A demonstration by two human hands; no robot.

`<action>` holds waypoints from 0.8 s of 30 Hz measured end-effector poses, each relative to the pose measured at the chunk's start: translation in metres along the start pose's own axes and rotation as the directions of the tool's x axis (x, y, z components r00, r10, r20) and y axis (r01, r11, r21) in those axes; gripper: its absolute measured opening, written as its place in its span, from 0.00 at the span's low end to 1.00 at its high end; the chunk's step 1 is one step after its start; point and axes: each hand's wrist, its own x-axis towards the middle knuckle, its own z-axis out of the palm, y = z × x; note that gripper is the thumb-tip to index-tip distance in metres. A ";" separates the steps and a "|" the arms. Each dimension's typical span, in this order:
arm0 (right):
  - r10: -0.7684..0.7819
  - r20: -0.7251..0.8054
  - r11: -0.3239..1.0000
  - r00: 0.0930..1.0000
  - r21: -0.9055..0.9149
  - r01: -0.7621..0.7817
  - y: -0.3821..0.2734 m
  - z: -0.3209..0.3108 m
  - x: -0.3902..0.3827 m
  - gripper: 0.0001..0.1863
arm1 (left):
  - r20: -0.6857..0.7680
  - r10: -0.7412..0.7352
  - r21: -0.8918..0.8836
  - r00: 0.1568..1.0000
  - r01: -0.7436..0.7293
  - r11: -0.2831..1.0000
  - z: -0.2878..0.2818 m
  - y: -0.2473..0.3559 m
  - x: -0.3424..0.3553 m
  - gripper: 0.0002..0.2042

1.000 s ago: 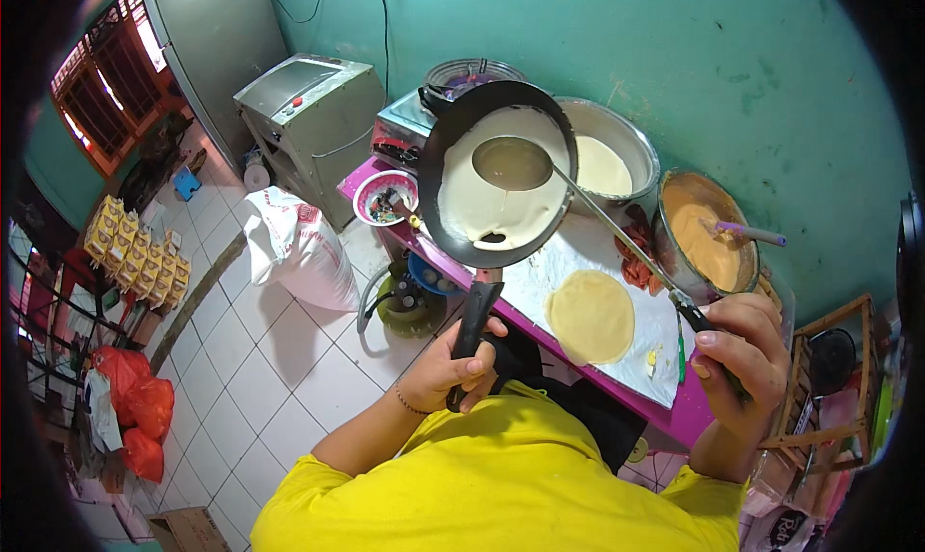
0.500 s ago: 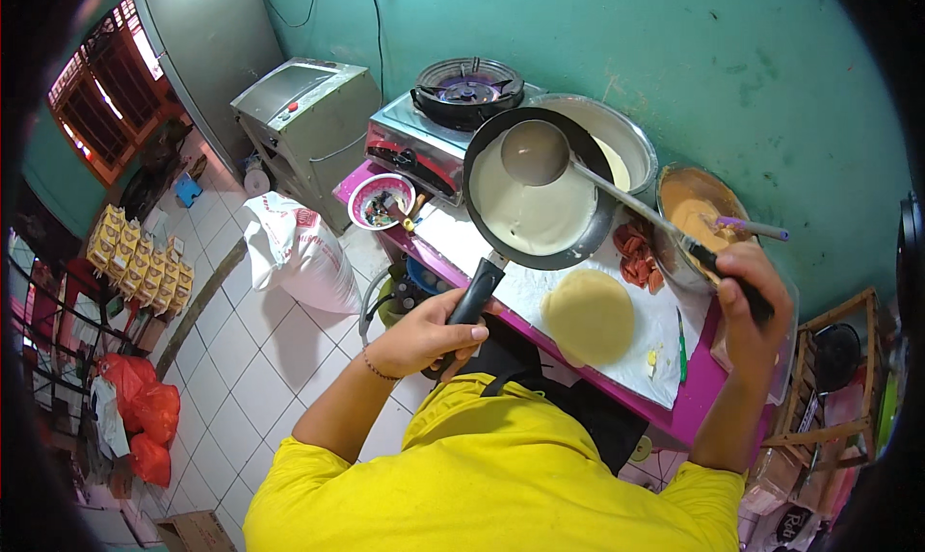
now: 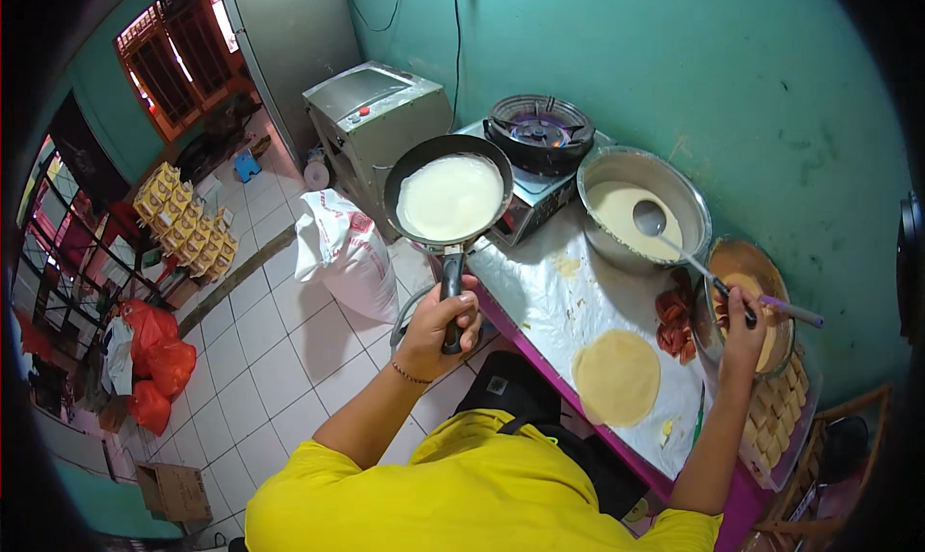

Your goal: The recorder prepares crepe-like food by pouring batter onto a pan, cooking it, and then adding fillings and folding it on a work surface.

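My left hand (image 3: 438,328) is wrapped around the black handle of a frying pan (image 3: 393,194), held up left of the stove. A thin, pale round of batter (image 3: 450,198) coats the pan's bottom. In my right hand (image 3: 738,332) is a ladle (image 3: 649,218) by its dark grip; its bowl is inside a metal pot (image 3: 692,200) of cream-coloured batter. Below that hand stands a bowl (image 3: 713,345) of orange-brown filling, with a purple-handled utensil (image 3: 795,311) resting in it. Pale cooked crepes (image 3: 617,379) lie flat on the white-covered table, beside reddish strips (image 3: 674,316).
The gas stove (image 3: 541,136) burns with a blue flame behind the pot. A plastic tray (image 3: 768,477) of folded pastries stands at the table's right end. On the floor to the left are a white sack (image 3: 352,263), red bags (image 3: 154,359) and a grey machine (image 3: 405,104).
The pan has swung left, away from the pot, and its batter now forms a smaller round. The ladle has gone from over the pan down into the pot. The view has turned left.
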 end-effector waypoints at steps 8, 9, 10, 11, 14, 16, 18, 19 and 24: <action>0.222 0.295 0.934 0.929 0.210 -0.290 0.023 0.018 -0.005 0.27 | 0.131 -0.056 0.163 0.990 0.034 0.986 0.028 0.021 0.115 0.11; 0.210 0.300 0.936 0.931 0.213 -0.280 0.024 0.017 -0.011 0.27 | 0.117 -0.069 0.196 0.991 0.045 0.979 0.033 0.024 0.135 0.09; 0.195 0.346 0.940 0.918 0.201 -0.275 0.021 0.018 -0.022 0.27 | 0.102 -0.081 0.230 0.992 0.055 0.972 0.037 0.028 0.153 0.07; 0.179 0.389 0.945 0.904 0.188 -0.268 0.019 0.017 -0.033 0.27 | 0.108 -0.069 0.230 0.992 0.043 0.972 0.039 0.030 0.174 0.07; 0.204 0.430 0.969 0.880 0.041 -0.245 0.022 0.003 -0.060 0.27 | 0.137 -0.155 0.207 0.978 0.125 0.970 0.048 0.032 0.223 0.05; 0.207 0.449 0.972 0.869 0.011 -0.237 0.025 -0.008 -0.076 0.26 | 0.101 -0.147 0.133 0.984 0.133 0.982 0.060 0.029 0.241 0.07; 0.216 0.469 0.972 0.857 -0.022 -0.233 0.031 -0.016 -0.087 0.25 | 0.088 -0.143 0.134 0.986 0.131 0.982 0.065 0.029 0.251 0.07; 0.245 0.452 0.967 0.858 -0.049 -0.250 0.032 -0.020 -0.093 0.24 | 0.078 -0.155 0.134 0.985 0.144 0.980 0.067 0.028 0.252 0.08; 0.356 0.369 0.928 0.858 -0.250 -0.277 0.035 -0.026 -0.101 0.24 | 0.191 -0.195 0.204 0.962 0.155 0.967 0.062 0.021 0.235 0.11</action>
